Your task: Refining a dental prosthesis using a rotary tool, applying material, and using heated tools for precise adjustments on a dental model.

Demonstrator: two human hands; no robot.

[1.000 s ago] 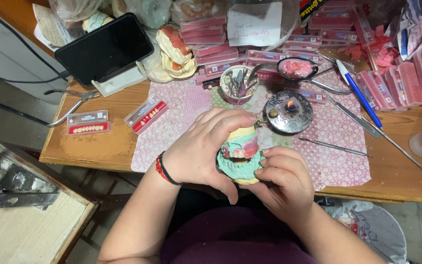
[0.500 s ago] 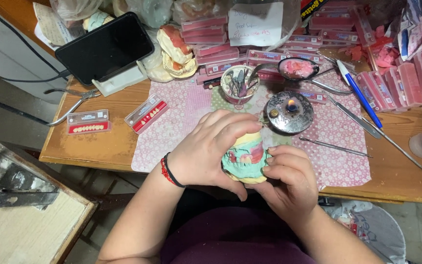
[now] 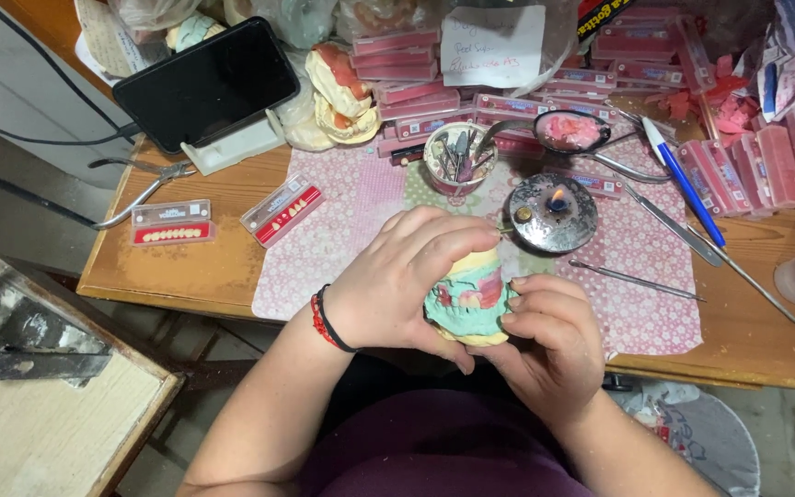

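Observation:
Both my hands hold a dental cast (image 3: pixel 473 299) of green and yellow plaster with pink wax on it, just in front of the table's near edge. My left hand (image 3: pixel 407 276) wraps over its top and left side; a red and black band sits on that wrist. My right hand (image 3: pixel 549 340) cups the cast from below and from the right, fingers curled against it. Most of the cast is hidden by my fingers.
A small lit burner (image 3: pixel 552 212) stands just beyond the cast. Around it are a cup of tools (image 3: pixel 457 158), a pink-filled spoon-like tool (image 3: pixel 570 131), metal instruments (image 3: pixel 632 279), a blue pen (image 3: pixel 683 179), stacked pink boxes (image 3: pixel 397 87), a dark tablet (image 3: pixel 204 85), pliers (image 3: pixel 144 189) and tooth strips (image 3: pixel 172 224).
The cast has been turned in my hands, and my left hand now covers more of its top. Both hands stay in the same place.

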